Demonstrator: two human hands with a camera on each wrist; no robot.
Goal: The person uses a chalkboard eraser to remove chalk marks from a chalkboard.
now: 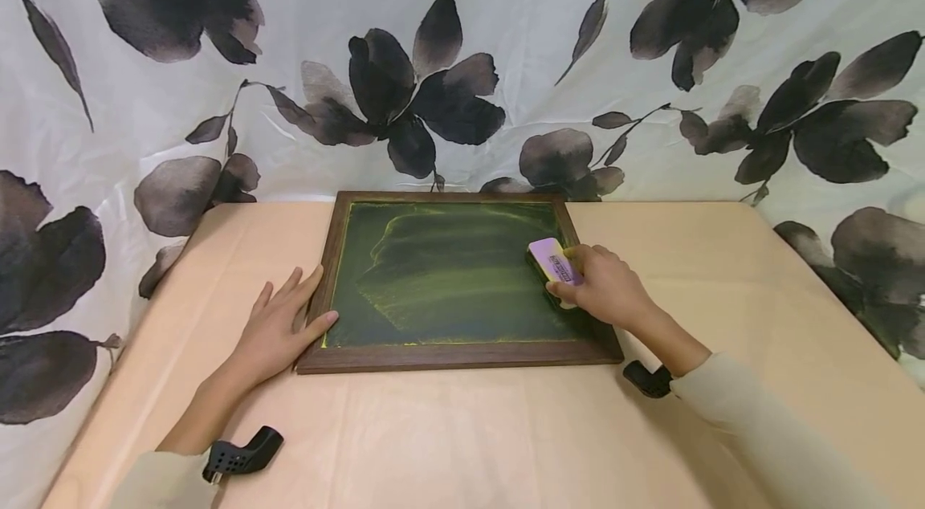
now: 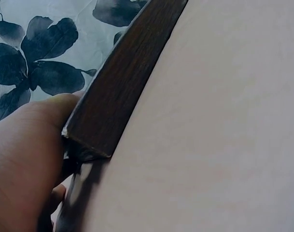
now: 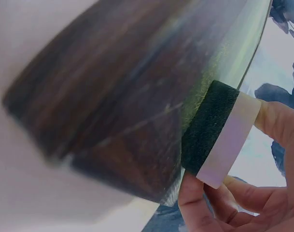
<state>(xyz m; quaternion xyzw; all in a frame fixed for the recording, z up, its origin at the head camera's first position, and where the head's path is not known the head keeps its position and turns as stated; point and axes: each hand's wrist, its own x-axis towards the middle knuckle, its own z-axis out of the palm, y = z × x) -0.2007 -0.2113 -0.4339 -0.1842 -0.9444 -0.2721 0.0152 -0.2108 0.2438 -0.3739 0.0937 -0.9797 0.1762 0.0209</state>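
Note:
A chalkboard point(image 1: 448, 276) in a dark wooden frame lies on the table, its green face smeared with yellow chalk dust. My right hand point(image 1: 605, 284) grips a chalkboard eraser point(image 1: 555, 260) with a purple back near the board's right side. In the right wrist view the eraser's dark felt point(image 3: 212, 128) faces the board, fingers and thumb at its pale back. My left hand point(image 1: 278, 328) rests at the board's left edge, fingers spread and thumb on the frame. In the left wrist view that hand point(image 2: 28, 150) lies against the frame's corner point(image 2: 96, 130); most of its fingers are hidden.
A pale peach cloth covers the table point(image 1: 448, 437). Behind it and at both sides hangs a white curtain point(image 1: 549, 51) with dark flowers. Black wrist mounts point(image 1: 246, 451) sit on both forearms, the right one close to the board's front right corner.

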